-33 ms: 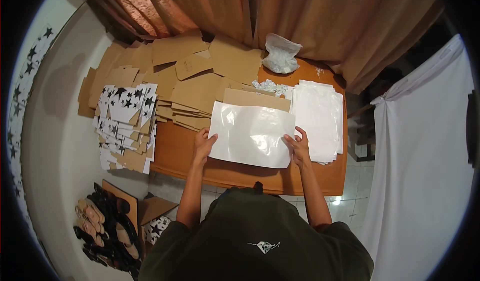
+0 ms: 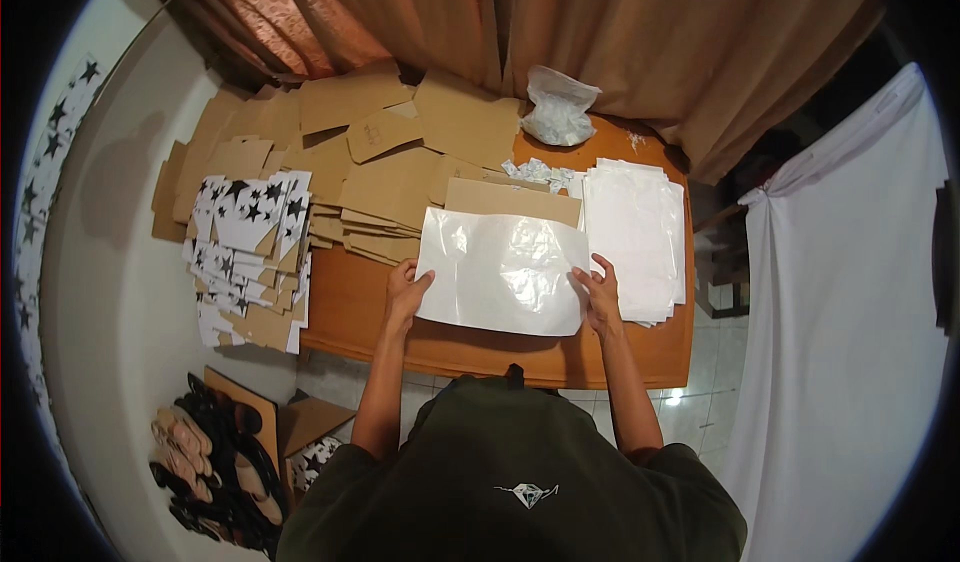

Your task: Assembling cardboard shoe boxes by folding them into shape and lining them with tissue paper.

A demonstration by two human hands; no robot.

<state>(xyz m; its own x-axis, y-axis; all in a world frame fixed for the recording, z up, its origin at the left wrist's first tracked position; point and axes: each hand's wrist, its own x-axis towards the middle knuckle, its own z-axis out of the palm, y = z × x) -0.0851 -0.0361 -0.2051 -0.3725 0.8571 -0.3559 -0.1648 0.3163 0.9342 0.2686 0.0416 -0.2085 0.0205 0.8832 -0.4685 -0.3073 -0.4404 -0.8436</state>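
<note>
Fingers [image 2: 420,282] of the left hand [image 2: 405,297] pinch one side of a clear bag [image 2: 503,272], and the right hand [image 2: 603,292] grips the other side, so it lies flat and taut on the tabletop [image 2: 350,312]. More bags [image 2: 635,232] sit stacked just right, cardboard [image 2: 400,182] piled behind, probably for easy reach.

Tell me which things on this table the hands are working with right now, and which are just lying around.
In hand:
left hand and right hand, gripping opposite edges of the clear plastic bag

Lying about:
stack of white bags
brown cardboard flats
star-printed flats
crumpled plastic bag
sandals on the floor
</note>
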